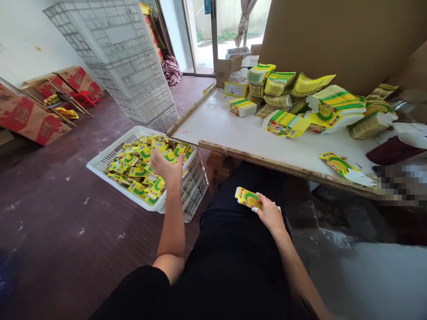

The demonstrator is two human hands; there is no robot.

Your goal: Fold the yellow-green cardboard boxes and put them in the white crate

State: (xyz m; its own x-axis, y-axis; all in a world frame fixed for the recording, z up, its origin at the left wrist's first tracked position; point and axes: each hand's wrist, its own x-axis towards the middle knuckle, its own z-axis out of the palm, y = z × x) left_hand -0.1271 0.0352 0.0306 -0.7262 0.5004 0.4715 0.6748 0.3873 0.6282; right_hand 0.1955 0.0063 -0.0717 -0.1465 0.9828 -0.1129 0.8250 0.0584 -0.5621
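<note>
Left hand over crate of yellow packets, right hand holding carton (yellow-green).

Head-worn camera is looking forward and steeply down over wearer's torso, nearest to lens; table is lying at middle range, right; glass doorway is standing farthest, top centre.

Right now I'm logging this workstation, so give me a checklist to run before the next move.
1. Small yellow-green cardboard box held by the right hand: ok.
2. Both box ends closed: cannot tell; the hand hides part.
3. Left hand empty over the white perforated plastic crate: cannot tell; fingertips are unclear.
4. Crate stocked with yellow-green packets: ok, piled up.
5. White tabletop bare near its front edge: not ok; yellow-green printed carton there.
</note>
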